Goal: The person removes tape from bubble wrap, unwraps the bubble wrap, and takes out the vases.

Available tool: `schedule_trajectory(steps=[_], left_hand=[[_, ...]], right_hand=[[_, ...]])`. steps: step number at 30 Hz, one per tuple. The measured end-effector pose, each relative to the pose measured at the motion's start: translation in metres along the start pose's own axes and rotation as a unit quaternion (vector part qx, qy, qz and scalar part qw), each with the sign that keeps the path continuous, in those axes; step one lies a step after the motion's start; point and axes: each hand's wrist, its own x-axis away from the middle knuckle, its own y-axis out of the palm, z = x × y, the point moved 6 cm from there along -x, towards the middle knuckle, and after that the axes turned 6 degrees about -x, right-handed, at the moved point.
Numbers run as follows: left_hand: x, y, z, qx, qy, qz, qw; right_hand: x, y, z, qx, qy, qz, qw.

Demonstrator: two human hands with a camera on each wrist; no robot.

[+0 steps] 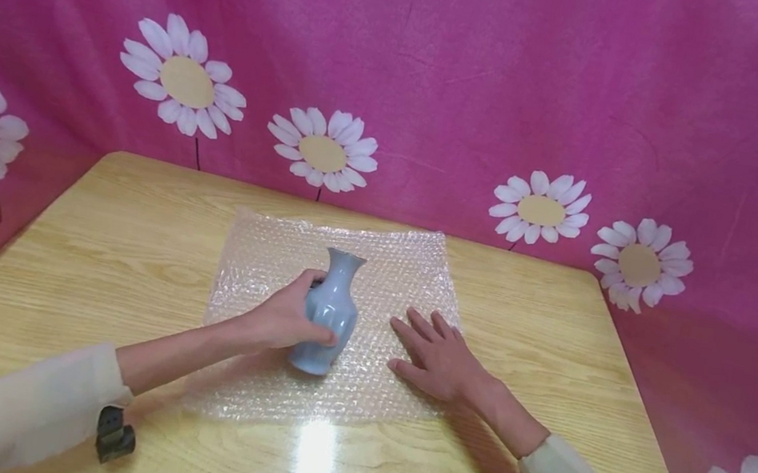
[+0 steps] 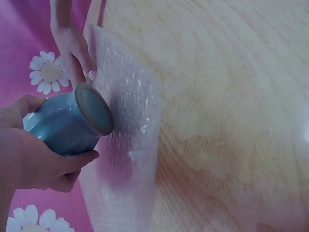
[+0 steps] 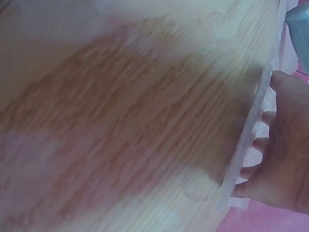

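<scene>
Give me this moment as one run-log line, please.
left hand: grips blue vase | right hand: flat on bubble wrap | vase: tilted over wrap

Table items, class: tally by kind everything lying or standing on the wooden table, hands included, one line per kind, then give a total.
Vase, pale blue, gripped by the left hand: 1
Bubble wrap sheet, spread under it: 1
Hands, left on the vase, right hand flat on the wrap: 2
Total: 4
</scene>
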Motion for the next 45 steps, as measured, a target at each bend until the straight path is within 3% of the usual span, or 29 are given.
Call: schedule_trajectory(steps=[11, 21, 45], left_hand=[[0.001, -0.002, -0.001, 0.004, 0.008, 0.002, 1.0], [0.0, -0.009, 0.002, 0.007, 0.027, 0.026, 0.9993], [-0.01, -0.056, 0.001, -0.016, 0.082, 0.092, 0.9922]], right_hand=[[0.001, -0.001, 0.0, -0.004, 0.0, 0.004, 1.0], [0.0, 0.001, 0.001, -0.001, 0.0, 0.003, 1.0], [0.001, 0.0, -0.001, -0.004, -0.002, -0.004, 1.0]])
